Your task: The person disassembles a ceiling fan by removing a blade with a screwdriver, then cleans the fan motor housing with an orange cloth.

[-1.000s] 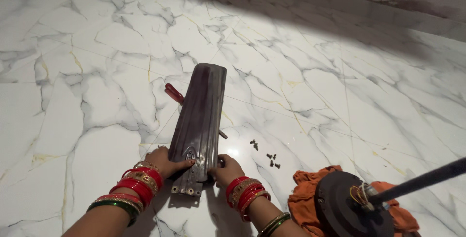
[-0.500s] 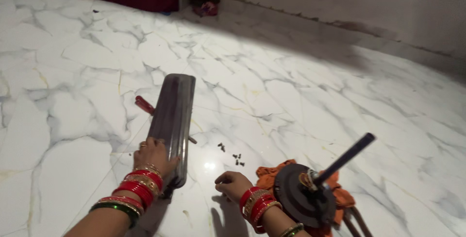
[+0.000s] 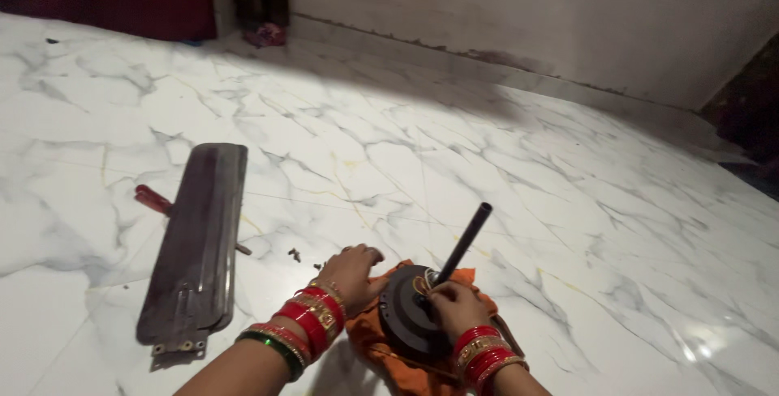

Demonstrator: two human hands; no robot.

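Hands are gripping the dark round fan motor (image 3: 410,315) sitting on an orange cloth (image 3: 369,335) on the marble floor (image 3: 527,169): left hand (image 3: 350,274) curling over its rim, right hand (image 3: 454,307) closing around the rod's (image 3: 464,242) base. Fan blade (image 3: 195,242) is lying well apart.

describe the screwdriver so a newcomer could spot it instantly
Start at the long dark fan blade lying on the white marble floor, left of both hands. The screwdriver lies crosswise under it. Its red handle pokes out on the blade's left edge, the only red thing on the floor away from the hands.
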